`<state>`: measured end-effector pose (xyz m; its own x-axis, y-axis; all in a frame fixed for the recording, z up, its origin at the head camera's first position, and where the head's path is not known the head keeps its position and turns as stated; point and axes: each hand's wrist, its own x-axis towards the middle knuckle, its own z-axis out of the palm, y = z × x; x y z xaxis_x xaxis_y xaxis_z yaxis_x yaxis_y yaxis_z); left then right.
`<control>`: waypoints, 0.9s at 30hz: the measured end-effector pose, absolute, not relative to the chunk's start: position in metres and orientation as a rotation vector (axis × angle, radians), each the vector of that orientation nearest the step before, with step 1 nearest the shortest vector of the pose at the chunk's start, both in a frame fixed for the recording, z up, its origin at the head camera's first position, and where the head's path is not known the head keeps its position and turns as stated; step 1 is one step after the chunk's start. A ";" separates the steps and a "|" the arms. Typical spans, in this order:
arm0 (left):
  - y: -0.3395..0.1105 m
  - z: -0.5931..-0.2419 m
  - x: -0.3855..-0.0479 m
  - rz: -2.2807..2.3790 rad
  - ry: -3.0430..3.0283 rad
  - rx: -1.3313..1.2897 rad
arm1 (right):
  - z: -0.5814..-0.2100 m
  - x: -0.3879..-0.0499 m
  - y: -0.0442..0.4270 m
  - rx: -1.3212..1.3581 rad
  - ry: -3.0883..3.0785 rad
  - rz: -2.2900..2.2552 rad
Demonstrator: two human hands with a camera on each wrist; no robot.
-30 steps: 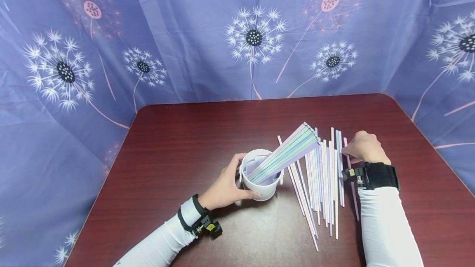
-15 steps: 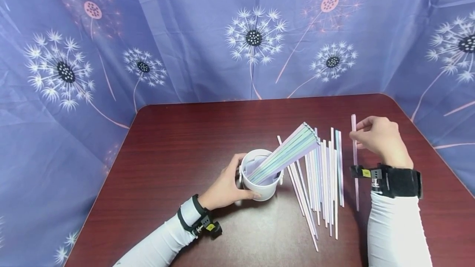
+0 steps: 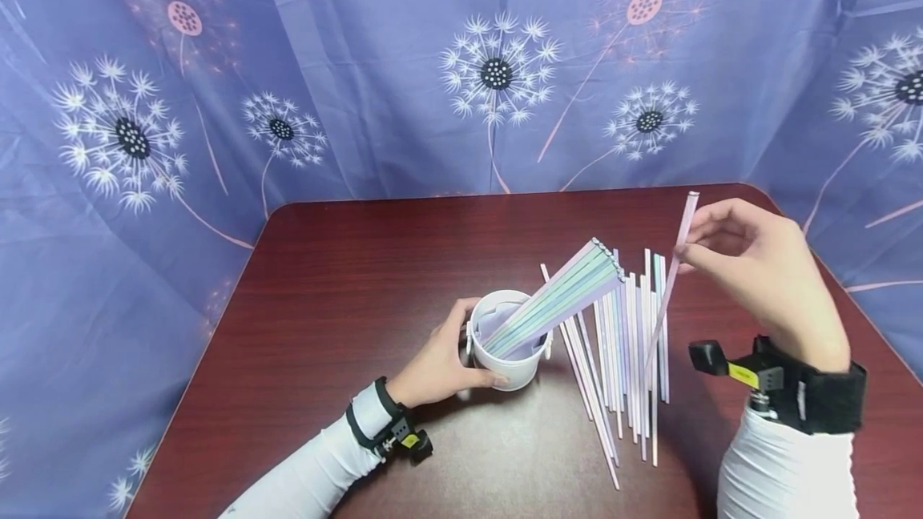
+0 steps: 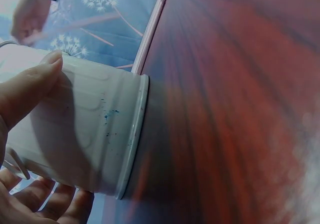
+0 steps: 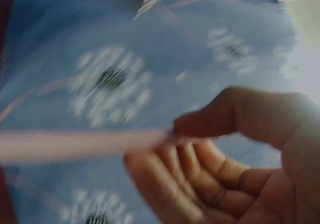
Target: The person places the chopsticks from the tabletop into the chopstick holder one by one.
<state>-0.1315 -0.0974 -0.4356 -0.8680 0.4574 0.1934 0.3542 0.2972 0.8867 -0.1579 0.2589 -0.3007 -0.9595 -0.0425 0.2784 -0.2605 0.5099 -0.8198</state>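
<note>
A small white bucket stands on the table at centre, with a bundle of pastel straws leaning out of it to the right. My left hand grips its side, thumb in front and fingers round the back; the left wrist view shows the thumb pressed on the bucket wall. On the right, my right hand is raised and pinches a pale pink straw between thumb and fingers. That straw tilts, its lower part passing over loose straws. In the right wrist view the pinched straw is blurred.
The loose straws lie side by side on the dark red table, right of the bucket, some slanting. A blue curtain with dandelion prints hangs behind the table and along both sides.
My right hand has picked the pink straw up from the right end of the loose row. It has risen, and the straw now tilts toward the row. The left hand and bucket hold still.
</note>
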 end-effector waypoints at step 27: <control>-0.097 -0.430 -0.130 1.639 2.444 0.760 | -0.298 -0.128 0.153 0.583 -2.144 1.850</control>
